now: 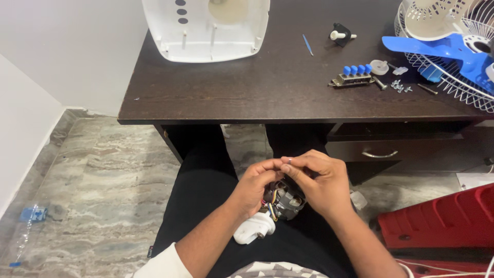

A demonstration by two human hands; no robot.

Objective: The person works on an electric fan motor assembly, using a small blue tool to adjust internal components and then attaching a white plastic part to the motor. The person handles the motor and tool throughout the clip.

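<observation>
Fan's fully stripped, parts lying on the dark wooden tabletop. Left hand and right hand both pinched around the grey wired fan motor on lap, small silver ring at fingertips; reassembly not started.

At lower centre, the left hand and right hand are gripping a fan motor, possibly pinching a small ring.

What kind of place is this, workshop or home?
Likely a home room used as a makeshift repair spot: a dark wooden desk with a drawer, a marble-patterned floor, and fan parts spread out, including a blue fan blade on a wire guard.
</observation>
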